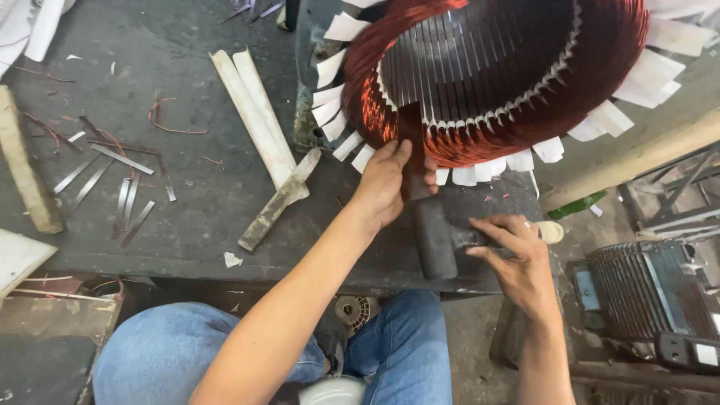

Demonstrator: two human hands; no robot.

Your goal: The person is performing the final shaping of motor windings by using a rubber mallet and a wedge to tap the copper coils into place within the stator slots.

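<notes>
Left hand (384, 184) grips dark bar (412, 161) at stator (495, 75) rim | right hand (517, 259) grips mallet (435, 236) by bench edge

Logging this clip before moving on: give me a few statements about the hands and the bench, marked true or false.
1. The left hand presses a dark bar against the copper winding. True.
2. The right hand holds a dark mallet. True.
3. The mallet head is raised high above the bench. False: it sits low, at the bar's lower end by the bench edge.
4. The metal strips lie inside the winding. False: they lie on the bench, far left.
5. Both hands wear gloves. False: they are bare.
</notes>
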